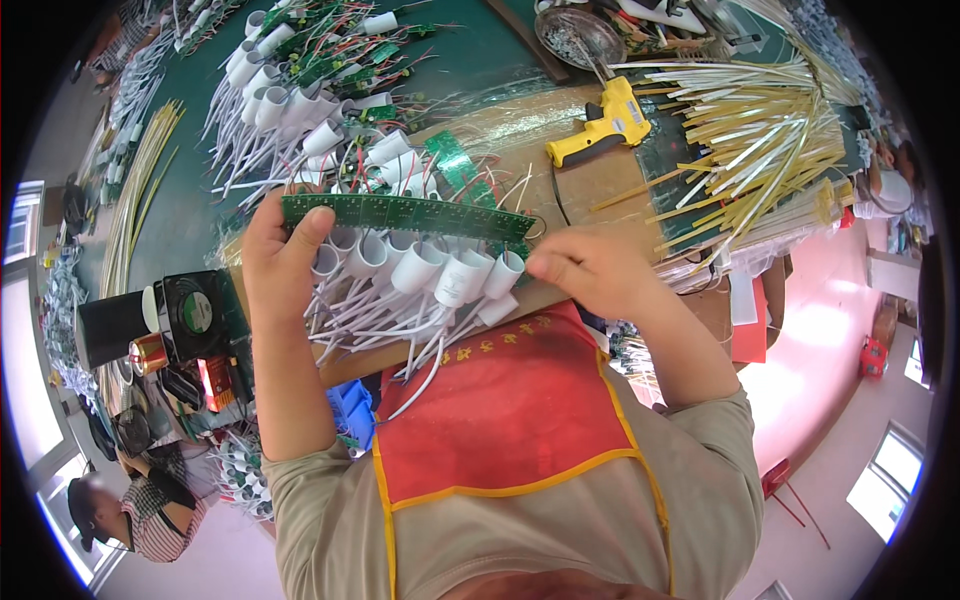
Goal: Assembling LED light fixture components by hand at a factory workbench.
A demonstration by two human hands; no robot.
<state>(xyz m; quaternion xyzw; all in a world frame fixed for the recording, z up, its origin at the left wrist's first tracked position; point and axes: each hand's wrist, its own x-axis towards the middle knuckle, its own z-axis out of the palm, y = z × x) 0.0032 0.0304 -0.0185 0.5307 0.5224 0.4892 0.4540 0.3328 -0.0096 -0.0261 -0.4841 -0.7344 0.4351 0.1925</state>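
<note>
My left hand point(277, 248) is closed round the left end of a long green circuit board strip point(405, 213), thumb on its near face. The strip lies crosswise in front of my chest. Below it hangs a row of white plastic cylinders point(418, 268) with white cables point(385, 325) trailing toward me over the table edge. At the strip's right end, my right hand point(592, 270) has thumb and forefinger pinched together beside the last cylinder. Thin wires show there, but what the fingertips hold is too small to tell.
Beyond the strip lie more white cylinders point(268, 105) with boards and wires. A yellow glue gun point(612, 118) rests on brown cardboard point(600, 190). Yellow and white strips point(750, 130) spread at the right. A black tape-like reel point(195, 312) stands left; another person point(150, 515) sits lower left.
</note>
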